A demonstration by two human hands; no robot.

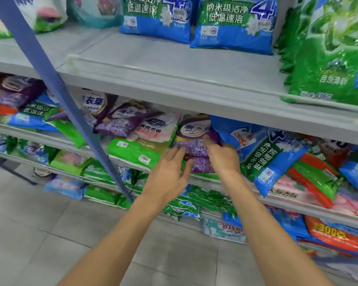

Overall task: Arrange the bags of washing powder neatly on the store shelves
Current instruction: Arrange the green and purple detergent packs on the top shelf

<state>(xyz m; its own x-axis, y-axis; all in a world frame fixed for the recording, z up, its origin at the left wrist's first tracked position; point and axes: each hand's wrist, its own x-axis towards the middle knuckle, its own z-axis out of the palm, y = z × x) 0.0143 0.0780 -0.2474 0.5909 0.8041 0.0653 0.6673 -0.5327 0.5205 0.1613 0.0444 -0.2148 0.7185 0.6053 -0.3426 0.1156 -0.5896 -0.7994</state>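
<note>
The purple washing-powder bag [194, 143] lies at the middle shelf's [56, 139] front edge, its right side tucked under a tilted blue bag [267, 155]. The right hand [221, 155] grips it (fingertips hidden), while the left hand's [170, 172] straight fingers touch its lower left. The upper shelf [153, 65] has bare room in front.

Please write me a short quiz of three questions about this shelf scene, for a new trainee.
1. True or false: the right hand grips the purple bag.
2. Which bag lies just right of the purple bag? A) orange B) blue C) pink
3. Fill in: the fingers of the left hand are ____ (straight or curled).

Key: 1. true. 2. B, the blue bag. 3. straight.
</note>
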